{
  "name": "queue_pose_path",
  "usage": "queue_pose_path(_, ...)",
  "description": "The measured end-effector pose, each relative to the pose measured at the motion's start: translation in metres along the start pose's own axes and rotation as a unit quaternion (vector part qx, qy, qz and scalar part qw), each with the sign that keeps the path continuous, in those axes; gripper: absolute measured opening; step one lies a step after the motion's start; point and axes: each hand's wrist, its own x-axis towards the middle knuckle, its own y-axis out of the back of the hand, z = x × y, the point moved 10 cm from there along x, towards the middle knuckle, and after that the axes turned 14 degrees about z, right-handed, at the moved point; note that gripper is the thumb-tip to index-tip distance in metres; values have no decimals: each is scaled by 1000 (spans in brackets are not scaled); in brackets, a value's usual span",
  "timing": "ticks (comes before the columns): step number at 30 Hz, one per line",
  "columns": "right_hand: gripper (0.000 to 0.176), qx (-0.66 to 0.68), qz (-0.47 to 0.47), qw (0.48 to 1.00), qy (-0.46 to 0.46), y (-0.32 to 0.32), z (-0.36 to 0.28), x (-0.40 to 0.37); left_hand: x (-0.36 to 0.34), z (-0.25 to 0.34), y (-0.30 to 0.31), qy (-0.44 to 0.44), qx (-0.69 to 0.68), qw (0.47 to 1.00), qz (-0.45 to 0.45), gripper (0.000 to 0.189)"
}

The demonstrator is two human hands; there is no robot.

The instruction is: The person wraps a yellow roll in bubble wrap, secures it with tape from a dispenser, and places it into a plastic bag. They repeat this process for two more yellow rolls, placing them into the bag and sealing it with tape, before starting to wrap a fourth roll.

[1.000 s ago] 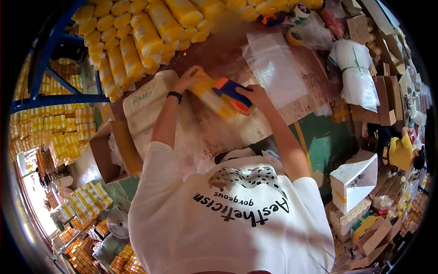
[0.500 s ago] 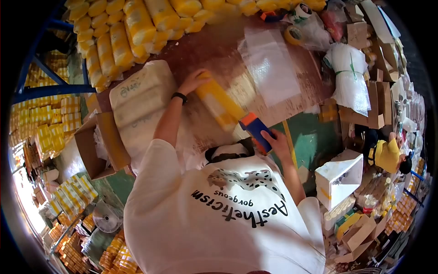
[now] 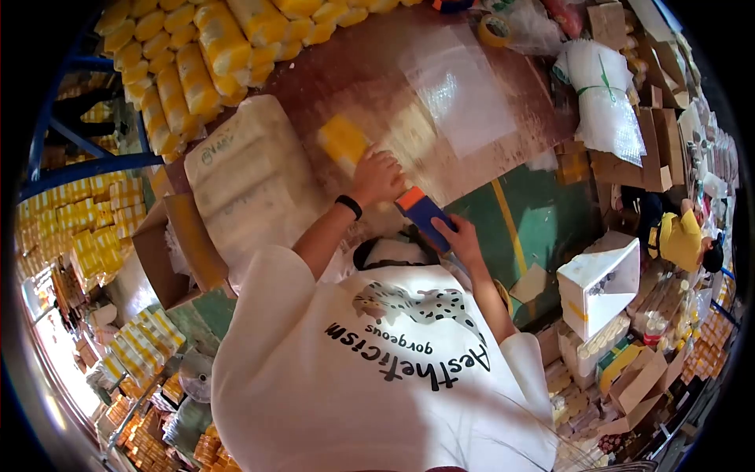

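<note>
A long yellow wrapped bundle [image 3: 344, 141] lies on the brown worktable [image 3: 377, 71], pointing away from me. My left hand [image 3: 377, 177], with a black band on the wrist, presses down on the bundle's near end. My right hand [image 3: 462, 237] grips a blue and orange tape dispenser [image 3: 421, 212] at the table's near edge, just right of the left hand. The dispenser's orange end is close to the bundle's near end; whether they touch is unclear.
Stacked yellow rolls [image 3: 197, 55] fill the table's far left. A big white sack [image 3: 252, 181] and an open cardboard box [image 3: 169, 252] sit left. Clear bags [image 3: 464, 94], a tape roll [image 3: 494, 30] and a bubble-wrap bundle [image 3: 605, 102] lie right. A white box [image 3: 602, 287] and another person [image 3: 680, 240] are lower right.
My right hand drew the tape dispenser off the bundle toward my body and holds it at the table edge. My left hand slid from the bundle's far end to its near end.
</note>
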Motion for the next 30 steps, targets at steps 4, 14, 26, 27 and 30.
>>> queue_pose_path(4,41,-3,32,999,22,20,36,-14,0,-2,11,-19,11,999,35,20)
queue_pose_path(14,43,-297,122,942,102,-31,-20,5,-6,6,16,-47,0,995,90,19)
queue_pose_path(26,44,-262,146,953,39,-27,-14,35,-1,13,8,-49,16,995,82,14)
queue_pose_path(27,48,-243,153,958,22,-24,2,38,1,13,9,-50,7,994,97,15)
queue_pose_path(30,53,-221,139,965,-15,-28,51,39,-4,10,9,-48,-5,992,118,17)
